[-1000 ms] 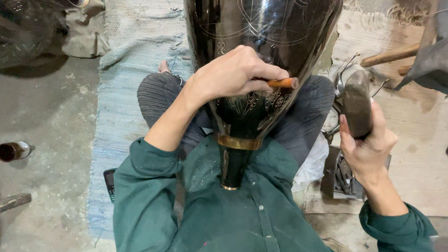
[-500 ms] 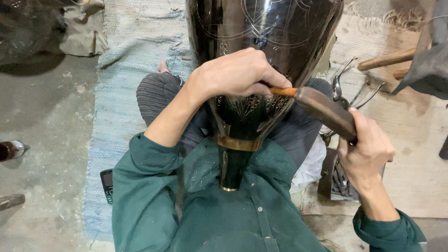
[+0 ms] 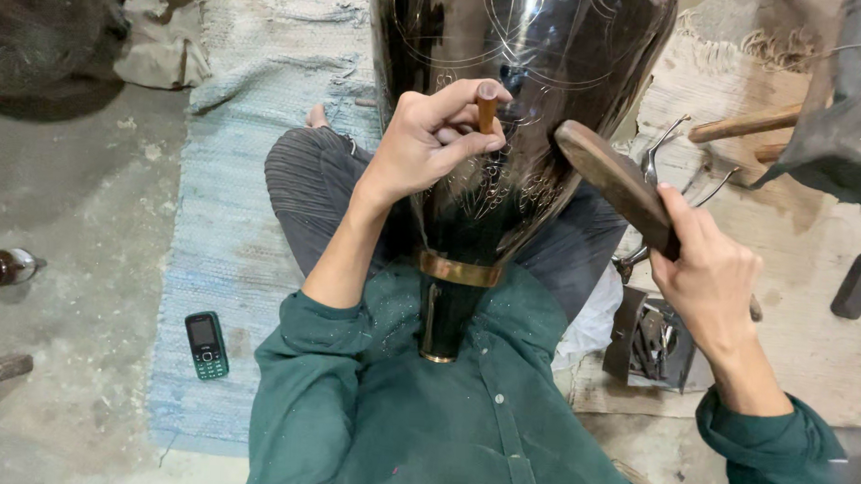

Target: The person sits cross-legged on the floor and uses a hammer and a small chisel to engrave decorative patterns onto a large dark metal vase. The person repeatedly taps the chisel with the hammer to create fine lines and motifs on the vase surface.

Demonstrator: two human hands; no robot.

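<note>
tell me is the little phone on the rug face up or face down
Face up: the phone lies flat on the blue rug with its screen and keypad showing.

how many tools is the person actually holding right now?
2: a chisel in the left hand against the dark vase; a wooden mallet in the right hand.

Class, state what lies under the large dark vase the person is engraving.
Under the dark vase are the person's crossed legs and a pale blue rug. Its narrow end rests against the green shirt. The floor directly beneath is covered.
</note>
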